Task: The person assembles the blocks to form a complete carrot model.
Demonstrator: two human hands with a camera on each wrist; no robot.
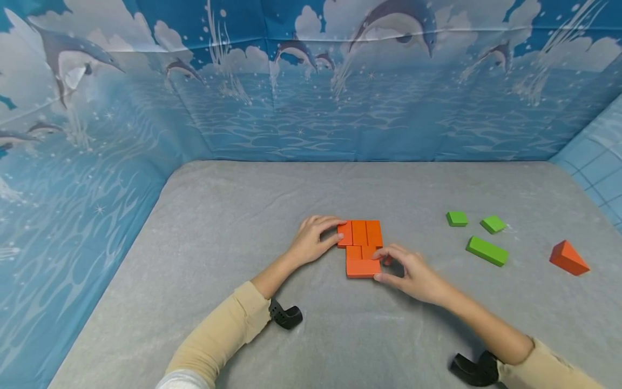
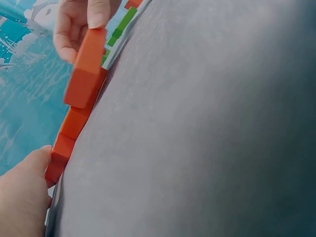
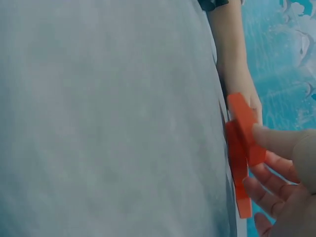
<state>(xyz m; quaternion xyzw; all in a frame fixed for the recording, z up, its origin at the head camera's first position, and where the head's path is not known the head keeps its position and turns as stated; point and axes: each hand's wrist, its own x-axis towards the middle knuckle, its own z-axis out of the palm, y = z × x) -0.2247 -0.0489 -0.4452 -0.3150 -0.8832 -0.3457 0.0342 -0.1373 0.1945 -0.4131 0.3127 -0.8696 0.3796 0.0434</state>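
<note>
My right hand (image 1: 413,275) pinches a flat orange block (image 1: 362,268) at its right end, thumb in front and fingers behind. In the left wrist view this block (image 2: 85,74) is raised and slightly tilted above the others; the right wrist view shows it lifted too. Beyond it, several orange blocks (image 1: 359,233) lie side by side on the grey cloth, three upright strips at the far end and smaller pieces nearer. My left hand (image 1: 311,237) holds the leftmost block (image 1: 344,240), index finger at its far corner and thumb at its left side.
Three green blocks, one of them long (image 1: 487,251), lie to the right of my right hand. An orange triangular block (image 1: 569,258) is farther right. Grey cloth (image 1: 233,216) covers the table, and a blue dolphin-print curtain (image 1: 301,119) stands behind it.
</note>
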